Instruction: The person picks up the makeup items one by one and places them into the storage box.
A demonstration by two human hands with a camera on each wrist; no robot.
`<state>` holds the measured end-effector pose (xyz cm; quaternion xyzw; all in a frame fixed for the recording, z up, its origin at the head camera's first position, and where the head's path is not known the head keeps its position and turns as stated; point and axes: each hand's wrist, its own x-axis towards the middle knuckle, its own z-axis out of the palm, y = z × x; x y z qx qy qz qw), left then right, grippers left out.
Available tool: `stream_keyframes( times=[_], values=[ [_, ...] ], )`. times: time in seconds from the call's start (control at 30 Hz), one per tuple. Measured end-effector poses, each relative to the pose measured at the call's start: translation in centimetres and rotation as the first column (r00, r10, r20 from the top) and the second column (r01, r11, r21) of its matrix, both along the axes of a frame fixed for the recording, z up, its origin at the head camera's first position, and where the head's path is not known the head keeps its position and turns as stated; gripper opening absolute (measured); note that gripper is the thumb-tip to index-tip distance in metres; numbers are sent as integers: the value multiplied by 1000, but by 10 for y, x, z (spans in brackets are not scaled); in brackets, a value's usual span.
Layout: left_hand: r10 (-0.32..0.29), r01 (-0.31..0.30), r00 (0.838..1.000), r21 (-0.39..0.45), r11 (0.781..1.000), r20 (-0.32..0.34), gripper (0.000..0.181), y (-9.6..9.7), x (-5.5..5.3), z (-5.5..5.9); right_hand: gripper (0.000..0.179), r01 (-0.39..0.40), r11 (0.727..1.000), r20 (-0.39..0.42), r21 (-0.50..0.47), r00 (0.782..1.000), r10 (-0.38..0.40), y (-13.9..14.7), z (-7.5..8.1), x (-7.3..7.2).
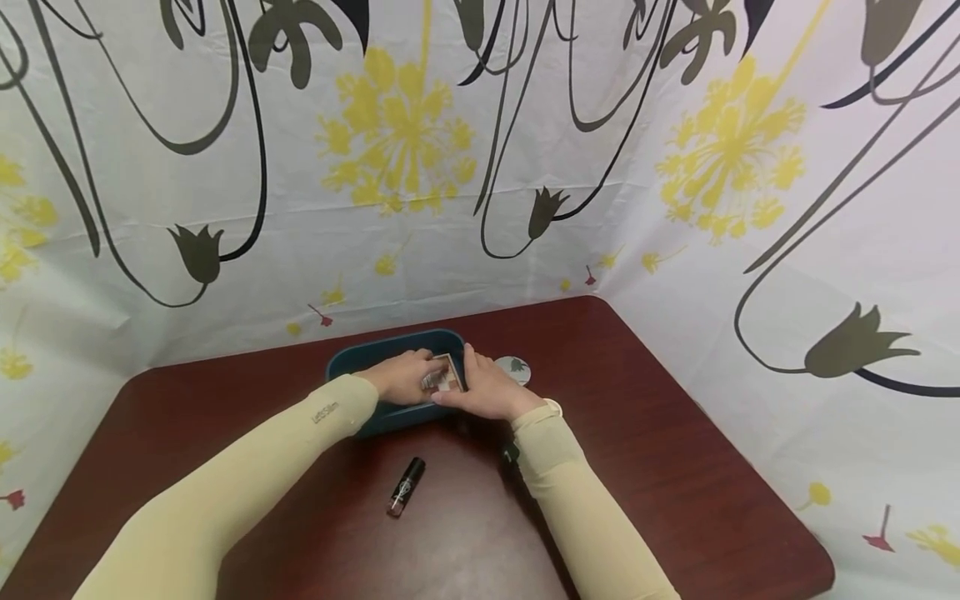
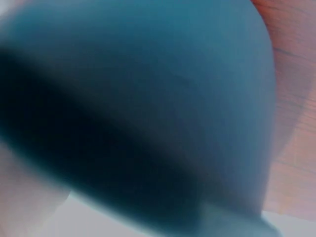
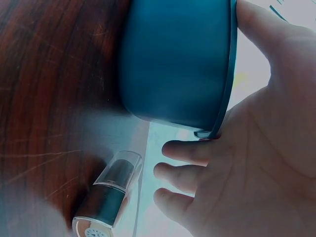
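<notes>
A dark blue bin (image 1: 390,344) stands on the table, and its outer wall fills much of both wrist views. My left hand (image 1: 408,377) reaches over the bin and pinches a square makeup palette (image 1: 448,373) with brown and beige panels, tilted up inside. My right hand (image 1: 491,392) lies at the bin's right end, its thumb close to the palette's lower edge. In the right wrist view its fingers (image 3: 185,177) extend beside the bin's corner, with another digit at the rim. The left wrist view is blurred and hides the left fingertips.
A black lip gloss tube (image 1: 407,487) with a see-through end lies in front of the bin. Right of the bin lies a white round item (image 1: 515,369) with a grey pattern. A clear-capped cosmetic tube (image 3: 106,195) appears below the bin in the right wrist view. Patterned curtains (image 1: 450,167) surround the table.
</notes>
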<state>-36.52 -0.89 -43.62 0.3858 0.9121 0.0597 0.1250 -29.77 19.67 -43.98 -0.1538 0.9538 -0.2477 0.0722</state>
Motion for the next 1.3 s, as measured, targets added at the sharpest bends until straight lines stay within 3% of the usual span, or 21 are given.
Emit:
stream_keyframes(
  times=[0.13,0.43,0.6,0.97,1.3],
  values=[
    [9,-9,1000,17,1000,16,70,-4,4,-1,121,1,1000,2,12,1000,-1,-4,-4,1],
    [92,-99,995,176,979,47,68,-17,21,26,123,15,1000,29,23,999,-16,-3,1,-2],
    [138,-145,989,254,956,46,69,-31,29,33,124,24,999,33,48,999,-26,-3,2,-3],
    [250,-236,968,339,911,3,81,-63,46,27,121,31,999,34,40,999,-33,-5,1,-1],
    [406,-385,913,361,849,19,93,-85,70,17,120,45,999,11,-16,999,-44,-8,1,-1]
  ],
)
